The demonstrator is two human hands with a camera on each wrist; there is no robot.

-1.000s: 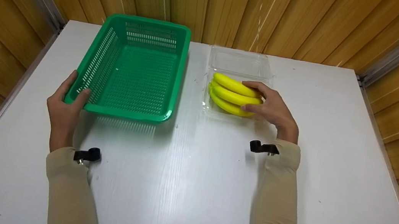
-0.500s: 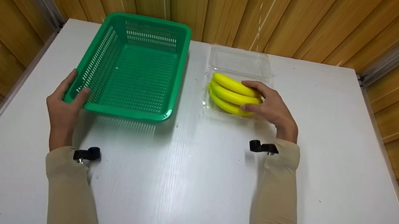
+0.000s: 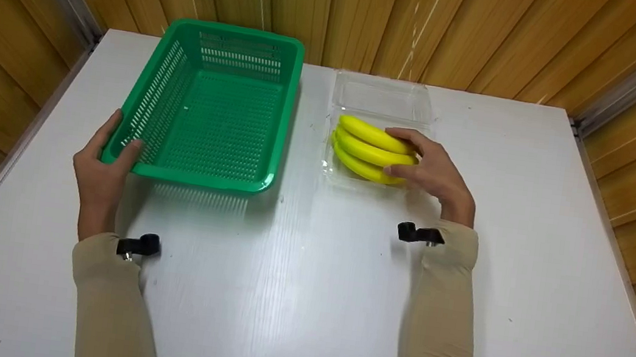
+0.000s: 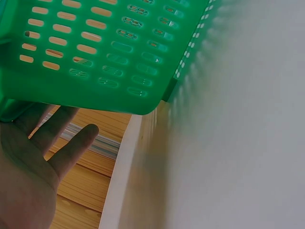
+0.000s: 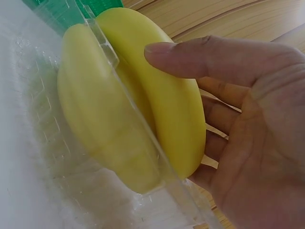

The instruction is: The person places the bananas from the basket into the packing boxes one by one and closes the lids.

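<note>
Presently, fingers (image 5: 220, 114) of your right hand (image 3: 434, 170) arc bunch-wide, thumb opposed, holding the banana bunch (image 3: 372, 149) in the open clear clamshell (image 3: 382, 100). Best press evenly from both sides, clear of its wall. Beyond, your left hand (image 3: 101, 174) grips the slotted green basket (image 3: 201, 178), thumb over the rim.

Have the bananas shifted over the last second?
No. Against the white table's back edge, the bananas show no visible shift in any direction; they sit in the clear container, gripped by the right hand.
</note>
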